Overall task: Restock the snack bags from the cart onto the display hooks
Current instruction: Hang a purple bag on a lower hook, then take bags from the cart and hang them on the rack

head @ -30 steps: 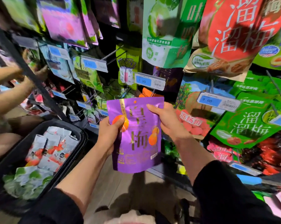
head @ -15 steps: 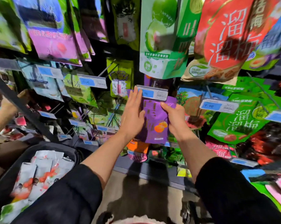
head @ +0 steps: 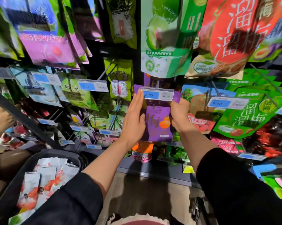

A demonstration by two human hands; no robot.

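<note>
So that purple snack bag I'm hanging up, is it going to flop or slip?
The purple snack bag probably stays fairly flat: it shows little sag between the left hand and right hand. Its glossy film looks slippery, so pinching seems wiser. It likely swings once hung.

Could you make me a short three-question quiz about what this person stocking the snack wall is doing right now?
1. True or false: the purple snack bag is lying in the cart.
2. Which hand pinches the bag's upper corner? A) left hand B) right hand
3. Fill in: the price tag in front of the bag's top reads ___.

Key
1. False: both hands hold it up at the display, behind the tag.
2. B; the left hand lies flat, fingers straight, along the bag's left edge.
3. 7.90
</note>
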